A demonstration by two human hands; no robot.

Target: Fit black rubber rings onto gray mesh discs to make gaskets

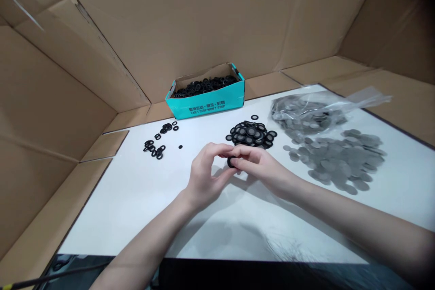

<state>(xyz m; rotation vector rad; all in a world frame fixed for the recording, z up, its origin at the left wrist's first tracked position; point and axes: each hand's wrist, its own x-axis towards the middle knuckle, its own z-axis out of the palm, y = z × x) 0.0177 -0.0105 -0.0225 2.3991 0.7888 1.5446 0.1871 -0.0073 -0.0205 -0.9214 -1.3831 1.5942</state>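
A black rubber ring (230, 161) is pinched between the fingertips of both my hands, above the white tabletop. My left hand (208, 170) curls its thumb and forefinger around the ring's left side. From the right, my right hand (260, 165) presses its thumb against the ring's face. Whether a grey disc lies inside the ring is hidden by that thumb. Just beyond my fingers is a pile of black rings with grey mesh centres (249, 133). Loose grey mesh discs (343, 158) spread out to the right of my right hand.
At the back stands a turquoise box (207, 108) filled with black rings. Several loose black rings (156, 149) and a small black dot-like piece (180, 147) lie to the left. A clear plastic bag (309, 111) of grey discs rests at back right. Cardboard walls (183, 22) surround the table.
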